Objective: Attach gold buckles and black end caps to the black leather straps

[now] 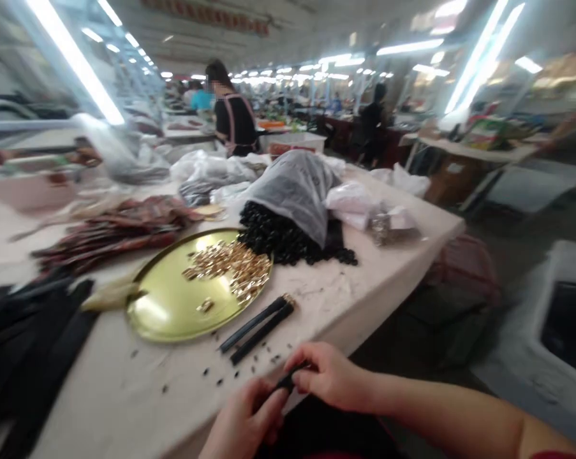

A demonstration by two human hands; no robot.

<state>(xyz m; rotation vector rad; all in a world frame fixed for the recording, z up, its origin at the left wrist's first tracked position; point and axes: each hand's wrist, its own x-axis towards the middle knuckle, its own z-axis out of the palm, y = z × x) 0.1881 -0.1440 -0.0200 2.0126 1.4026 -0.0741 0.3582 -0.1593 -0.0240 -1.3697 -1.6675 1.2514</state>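
Observation:
My left hand (256,414) and my right hand (328,376) meet at the table's front edge, both closed on one black strap (290,378). Only a short length of the strap shows between the fingers. Just beyond them lie two finished-looking black straps (261,331) side by side, with gold metal at their far end. Behind these stands a round gold tray (177,312) bearing a heap of small gold metal fittings (242,268). A pile of small black pieces (288,239) spills from a grey plastic bag (297,185) beside the tray.
Long black strips (43,338) and a stack of reddish-brown strips (120,229) lie on the left. Tiny black bits are scattered near my hands. Clear plastic bags (211,172) sit further back. A white bin (531,331) stands at the right; a person (235,115) works beyond the table.

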